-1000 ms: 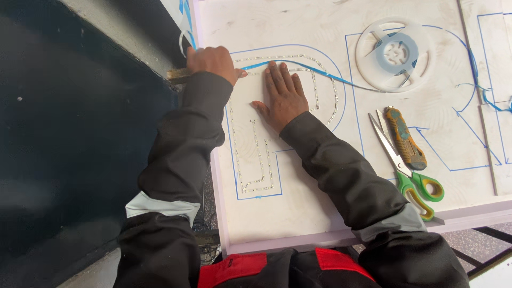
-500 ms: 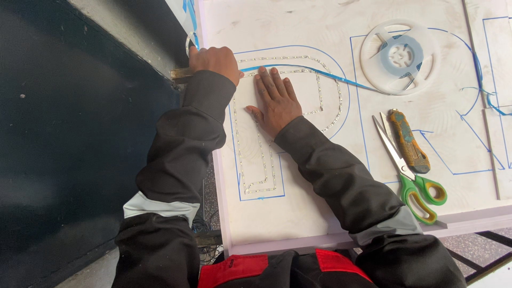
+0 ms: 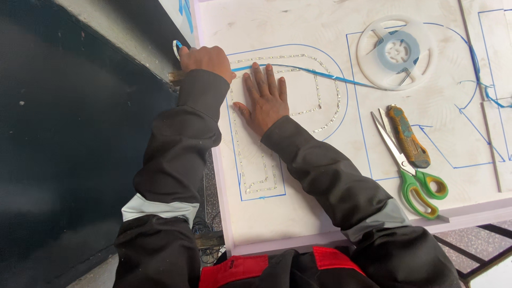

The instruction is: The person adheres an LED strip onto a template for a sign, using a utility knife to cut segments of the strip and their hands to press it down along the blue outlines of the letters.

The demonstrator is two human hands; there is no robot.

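Leaning over the pale board bench [image 3: 298, 229], the person wears dark sleeves with grey cuffs and red trim near the waist. Nearest along the bench, the foot of a blue-outlined letter shape [image 3: 256, 181] already carries a glittering strip of small lights [image 3: 242, 160] up its stem and round its inner loop. Above that stem, the right hand [image 3: 265, 101] lies flat, fingers spread and holding nothing, pressing inside the letter. Left of it, at the bench's edge, the left hand [image 3: 205, 60] is closed on the end of a thin blue tape [image 3: 298, 69], which runs taut over the top of the letter toward a clear plastic reel with a blue core [image 3: 396, 52], far right of the letter. Between letter and reel's side lie green-handled scissors [image 3: 410, 170] and a worn orange utility knife [image 3: 408, 136]. Judging by this, one letter looks largely lined, while the outlines to its right remain bare.
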